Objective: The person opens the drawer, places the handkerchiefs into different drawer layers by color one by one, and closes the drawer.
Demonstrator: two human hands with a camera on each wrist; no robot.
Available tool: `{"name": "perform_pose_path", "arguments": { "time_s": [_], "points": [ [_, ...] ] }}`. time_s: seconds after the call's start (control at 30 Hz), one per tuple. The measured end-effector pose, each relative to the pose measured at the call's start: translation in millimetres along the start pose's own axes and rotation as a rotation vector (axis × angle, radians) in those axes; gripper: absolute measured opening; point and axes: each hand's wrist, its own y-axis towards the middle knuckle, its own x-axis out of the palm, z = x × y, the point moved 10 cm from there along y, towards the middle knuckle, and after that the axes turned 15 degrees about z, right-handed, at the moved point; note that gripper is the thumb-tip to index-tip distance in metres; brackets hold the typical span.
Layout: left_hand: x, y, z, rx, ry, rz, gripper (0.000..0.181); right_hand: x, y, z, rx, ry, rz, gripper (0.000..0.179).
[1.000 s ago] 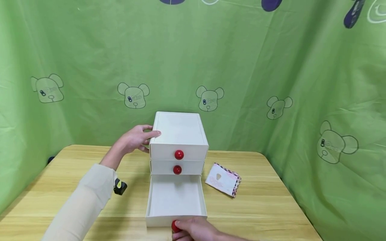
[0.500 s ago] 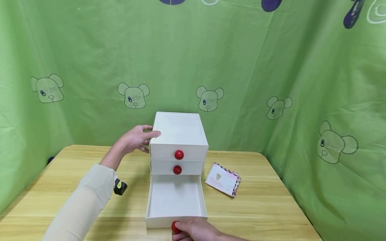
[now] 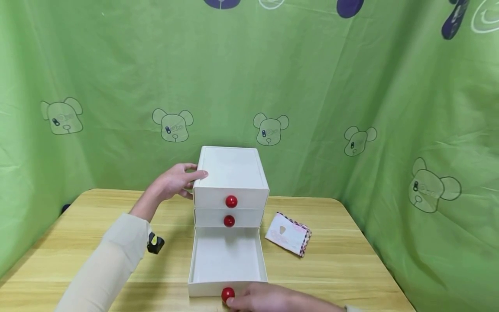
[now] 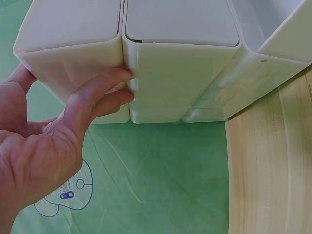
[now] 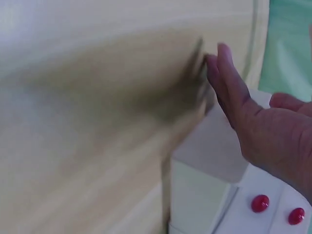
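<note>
A white drawer cabinet (image 3: pixel 230 169) stands on the table, with red ball knobs on its drawers. Its bottom drawer (image 3: pixel 206 289) is pulled far out, and nothing lies inside. My left hand (image 3: pixel 175 181) rests on the cabinet's left upper edge, thumb on top. In the left wrist view, its extended fingertips (image 4: pixel 119 74) press against the side wall. At the drawer's front, my right hand (image 3: pixel 265 298) is beside the bottom knob (image 3: pixel 228 294), thumb tip overlapping its lower right. The right wrist view shows that hand (image 5: pixel 273 129) with fingers straight, holding nothing.
A folded white-and-pink cloth (image 3: pixel 288 234) with a checkered edge lies on the wooden table (image 3: pixel 335 255), right of the cabinet. A small black device (image 3: pixel 156 243) sits at my left cuff. A green curtain (image 3: pixel 226 86) with bear prints hangs behind and around the table.
My right hand has loosened from the bottom knob and shifted slightly right, so more of the knob shows. The drawer moved out very slightly, then stayed. The left hand keeps its place.
</note>
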Motion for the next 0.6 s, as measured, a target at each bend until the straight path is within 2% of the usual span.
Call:
{"name": "perform_pose_path", "arguments": {
  "time_s": [0.17, 0.27, 0.33, 0.5, 0.6],
  "points": [
    [0.8, 1.0, -0.4, 0.001, 0.003, 0.002, 0.084, -8.4, -9.9, -16.3, -0.026, -0.114, -0.060, 0.036],
    [1.5, 1.0, 0.3, 0.002, 0.007, 0.000, 0.084, -15.4, -15.3, -30.3, -0.058, -0.139, -0.086, 0.038],
    [2.3, 0.9, 0.8, 0.003, 0.004, -0.005, 0.085, -20.8, -18.5, -42.4, -0.102, -0.106, -0.089, 0.038],
    [0.7, 0.2, -0.3, -0.003, 0.008, 0.006, 0.084, -42.8, -22.3, -77.8, -0.234, -0.028, -0.025, 0.034],
    [0.9, -0.8, -0.4, 0.000, 0.015, 0.005, 0.084, -58.4, -24.3, -95.3, -0.268, -0.036, 0.030, 0.034]
  ]
}}
